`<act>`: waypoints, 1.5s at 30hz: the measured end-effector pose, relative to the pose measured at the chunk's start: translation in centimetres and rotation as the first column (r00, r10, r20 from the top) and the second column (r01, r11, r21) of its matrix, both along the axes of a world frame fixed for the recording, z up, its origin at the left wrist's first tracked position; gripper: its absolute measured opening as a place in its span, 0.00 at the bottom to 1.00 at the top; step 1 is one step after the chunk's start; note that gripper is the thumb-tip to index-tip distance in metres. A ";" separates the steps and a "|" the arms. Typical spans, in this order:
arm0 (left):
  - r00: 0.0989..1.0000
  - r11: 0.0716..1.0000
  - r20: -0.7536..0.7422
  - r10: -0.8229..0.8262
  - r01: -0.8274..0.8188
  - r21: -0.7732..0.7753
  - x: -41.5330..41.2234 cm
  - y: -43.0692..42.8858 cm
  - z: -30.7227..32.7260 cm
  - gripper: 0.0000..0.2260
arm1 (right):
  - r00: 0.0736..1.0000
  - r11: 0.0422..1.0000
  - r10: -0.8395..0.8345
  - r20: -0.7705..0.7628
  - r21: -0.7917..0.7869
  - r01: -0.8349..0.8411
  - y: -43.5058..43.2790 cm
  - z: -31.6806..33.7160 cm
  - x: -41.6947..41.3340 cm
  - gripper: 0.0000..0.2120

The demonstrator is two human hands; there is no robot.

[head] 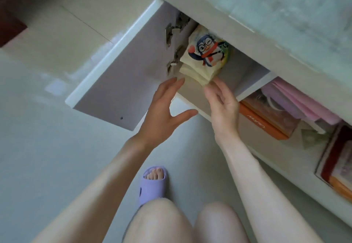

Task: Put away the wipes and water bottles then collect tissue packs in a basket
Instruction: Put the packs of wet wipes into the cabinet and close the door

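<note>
A pale yellow tissue pack [206,56] with a cartoon penguin on it stands in the left compartment of a low white cabinet [224,33]. Below it lie folded yellow packs [192,73]. My right hand [222,103] touches the lower corner of the yellow stack with its fingertips, the fingers loosely bent. My left hand [165,107] is spread open just left of the stack, its fingertips at the compartment's front edge and the thumb out to the right. No wipes, bottles or basket are in view.
The cabinet door [122,71] stands swung open to the left, hinges showing. The right compartment holds an orange box [264,123], pink folded material [297,100] and a red-rimmed box [337,166]. My knees and a purple slipper [152,185] are below, on pale floor.
</note>
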State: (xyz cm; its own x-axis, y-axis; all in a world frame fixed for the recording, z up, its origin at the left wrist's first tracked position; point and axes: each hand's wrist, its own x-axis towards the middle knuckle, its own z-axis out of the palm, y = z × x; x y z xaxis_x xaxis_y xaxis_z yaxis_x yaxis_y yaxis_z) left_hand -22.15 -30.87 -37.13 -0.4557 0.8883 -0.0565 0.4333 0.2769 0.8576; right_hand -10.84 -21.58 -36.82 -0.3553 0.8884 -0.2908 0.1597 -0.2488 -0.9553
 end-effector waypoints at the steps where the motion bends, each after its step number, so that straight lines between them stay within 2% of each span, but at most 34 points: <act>1: 1.000 1.000 0.017 0.010 -0.010 -0.012 0.3 -0.8 1.1 0.32 | 1.000 1.000 0.007 0.002 -0.016 -0.007 -0.6 1.2 0.2 0.21; 6: 0.993 0.997 0.106 0.045 -0.037 -0.072 3.0 -5.0 8.4 0.34 | 1.000 0.997 0.022 0.016 -0.077 -0.021 -4.9 9.4 3.1 0.17; 13: 0.973 0.996 0.230 0.001 0.020 -0.092 10.8 -8.7 23.1 0.29 | 0.994 0.981 -0.108 0.028 -0.160 0.111 -8.5 24.2 11.8 0.15; 17: 0.965 0.995 0.255 -0.054 0.075 -0.072 15.1 -7.3 30.7 0.28 | 0.981 0.970 -0.195 0.011 -0.149 0.195 -7.4 31.7 17.1 0.13; 22: 0.950 0.982 0.258 -0.173 0.187 -0.030 20.8 -2.7 37.2 0.30 | 0.937 0.931 -0.348 -0.030 -0.131 0.341 -5.3 37.8 24.1 0.11; 34: 0.809 0.860 0.330 -0.486 0.510 0.016 37.4 11.6 42.8 0.30 | 0.710 0.711 -0.702 -0.051 -0.087 0.697 2.1 43.6 41.6 0.12; 43: 0.711 0.765 0.388 -0.586 0.643 -0.023 48.0 23.2 41.7 0.30 | 0.567 0.562 -0.824 0.020 -0.103 0.820 11.0 42.6 51.8 0.15; 45: 0.691 0.734 0.394 -0.606 0.677 -0.056 50.8 26.3 40.7 0.29 | 0.506 0.500 -0.862 0.026 -0.120 0.858 13.1 41.5 54.7 0.15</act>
State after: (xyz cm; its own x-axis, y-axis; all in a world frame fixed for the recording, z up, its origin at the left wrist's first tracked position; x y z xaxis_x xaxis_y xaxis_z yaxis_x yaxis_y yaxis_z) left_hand 28.70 -4.62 3.61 0.3007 0.9112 -0.2815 0.2681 0.2025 0.9419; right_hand 43.87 -8.49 4.68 0.5558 0.7265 -0.4042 -0.2190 -0.3411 -0.9142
